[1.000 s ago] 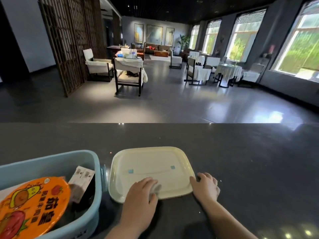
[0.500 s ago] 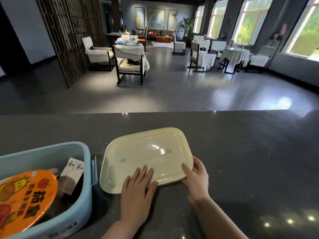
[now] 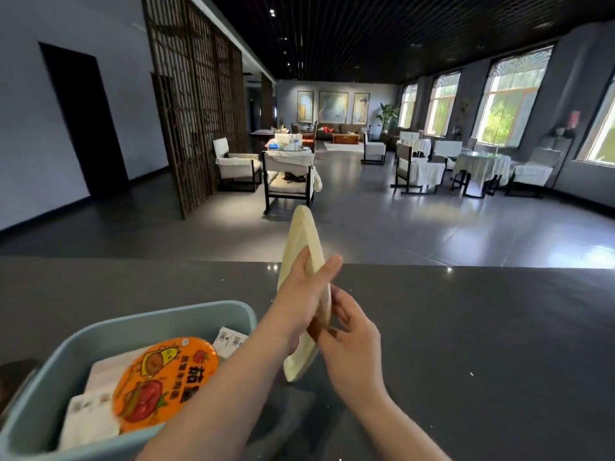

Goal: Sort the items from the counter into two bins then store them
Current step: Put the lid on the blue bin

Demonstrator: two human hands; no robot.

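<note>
Dark counter (image 3: 466, 327), bare at right; both hands, left hand (image 3: 301, 294) and right hand (image 3: 349, 341), fingers clamped on the cream lid (image 3: 304, 241) held edge-up beside the blue bin (image 3: 109, 331) at lower left.

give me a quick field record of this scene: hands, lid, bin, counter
left hand: gripping the cream lid on its left face
right hand: fingers on the lid's lower right edge
cream lid: held on edge, nearly upright, above the counter
blue bin: left of the hands, holds an orange round pack and white packets
counter: dark, bare to the right
</note>
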